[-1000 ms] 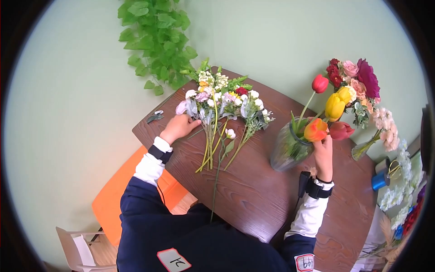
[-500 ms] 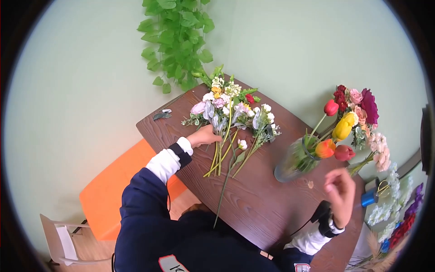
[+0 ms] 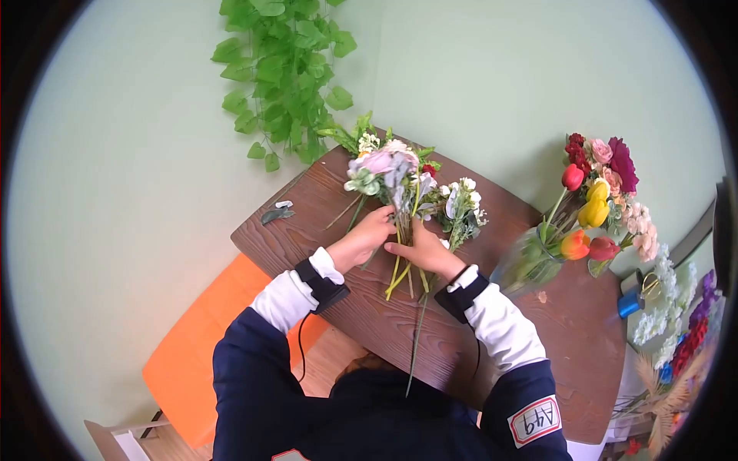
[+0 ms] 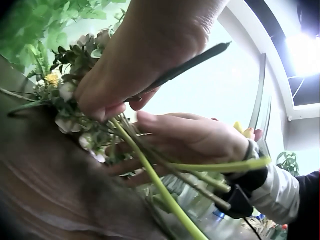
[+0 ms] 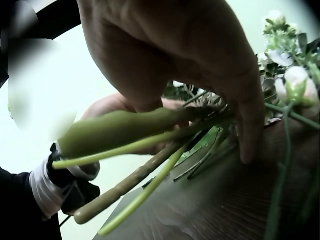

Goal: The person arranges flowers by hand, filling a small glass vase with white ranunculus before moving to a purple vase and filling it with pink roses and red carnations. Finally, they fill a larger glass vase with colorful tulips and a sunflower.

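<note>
A bunch of mixed flowers [image 3: 392,163], with a pale pink bloom and grey-green leaves, is gathered over the table's left part. My left hand [image 3: 365,238] grips its stems just below the blooms. From the other side my right hand [image 3: 432,250] holds the same stems, thumb and fingers around them. Several yellow-green and brown stems [image 4: 160,185] stick out below the hands in the left wrist view. A white-pink bud [image 5: 298,85] on a thin green stem lies beside the right hand. White flowers [image 3: 465,201] lie just right of the bunch.
A glass vase [image 3: 530,261] with red, yellow and orange tulips stands on the wooden table [image 3: 492,338] at right. Pink and dark red flowers [image 3: 607,157] are behind it. Grey leaf scraps [image 3: 277,213] lie at the left edge. A blue ribbon spool [image 3: 630,302] is far right.
My right hand has left the vase's tulips and come left to the flower stems. The left hand has moved right with the bunch, drawing it together.
</note>
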`<move>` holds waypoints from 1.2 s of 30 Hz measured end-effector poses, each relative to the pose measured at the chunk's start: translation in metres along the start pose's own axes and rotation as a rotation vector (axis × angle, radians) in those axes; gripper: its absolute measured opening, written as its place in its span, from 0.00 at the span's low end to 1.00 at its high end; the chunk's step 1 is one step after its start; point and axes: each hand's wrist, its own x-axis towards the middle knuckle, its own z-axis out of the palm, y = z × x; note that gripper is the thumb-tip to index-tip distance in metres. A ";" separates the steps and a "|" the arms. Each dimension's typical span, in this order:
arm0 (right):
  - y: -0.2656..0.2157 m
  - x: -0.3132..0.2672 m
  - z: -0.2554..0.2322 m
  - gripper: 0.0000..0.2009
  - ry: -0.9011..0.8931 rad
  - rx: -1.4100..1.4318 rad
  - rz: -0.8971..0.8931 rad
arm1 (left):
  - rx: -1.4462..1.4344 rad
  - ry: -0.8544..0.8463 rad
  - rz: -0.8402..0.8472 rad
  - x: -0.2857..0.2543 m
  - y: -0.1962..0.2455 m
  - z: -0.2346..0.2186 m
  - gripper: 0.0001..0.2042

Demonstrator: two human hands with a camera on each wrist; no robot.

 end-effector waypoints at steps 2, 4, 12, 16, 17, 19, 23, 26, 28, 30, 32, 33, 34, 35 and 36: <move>-0.006 0.005 0.009 0.31 0.058 -0.065 0.105 | 0.038 0.024 -0.003 -0.001 0.006 0.011 0.26; 0.042 0.020 0.023 0.27 0.127 -0.062 0.114 | 0.181 0.070 0.040 0.006 -0.003 0.018 0.27; 0.002 -0.009 -0.006 0.12 0.361 0.663 -0.114 | 0.624 0.062 0.657 -0.021 -0.012 0.049 0.26; 0.015 -0.008 -0.017 0.13 0.386 0.745 -0.047 | 0.020 -0.060 0.436 -0.022 -0.002 0.038 0.19; 0.011 -0.008 -0.019 0.13 0.366 0.801 -0.062 | -0.025 -0.052 0.370 -0.015 -0.004 0.027 0.16; -0.005 -0.011 -0.018 0.14 0.371 0.855 -0.097 | -0.083 0.043 0.268 -0.005 -0.003 0.013 0.12; -0.009 -0.014 -0.012 0.14 0.319 0.897 -0.028 | -0.106 0.130 0.241 0.022 0.005 0.001 0.12; -0.009 -0.014 -0.006 0.14 0.291 1.018 -0.079 | -0.105 0.106 0.183 0.042 0.012 -0.004 0.14; -0.007 -0.015 -0.004 0.15 0.274 1.011 -0.096 | -0.103 0.081 0.135 0.054 0.010 -0.005 0.15; -0.009 -0.018 -0.002 0.15 0.267 1.010 -0.082 | -0.172 0.092 0.051 0.064 0.007 -0.002 0.15; -0.006 -0.018 -0.002 0.16 0.260 1.002 -0.081 | -0.148 0.120 0.070 0.073 0.007 -0.001 0.15; -0.005 -0.019 -0.002 0.16 0.247 1.002 -0.064 | -0.192 0.133 0.021 0.077 0.007 0.000 0.14; -0.003 -0.020 -0.001 0.16 0.234 1.000 -0.046 | -0.237 0.146 -0.028 0.081 0.006 -0.001 0.14; 0.000 -0.019 0.001 0.19 0.241 0.939 -0.026 | -0.320 0.124 -0.030 0.090 0.000 -0.004 0.11; 0.002 -0.020 0.001 0.19 0.248 0.940 -0.029 | -0.315 0.118 -0.030 0.096 -0.004 -0.006 0.11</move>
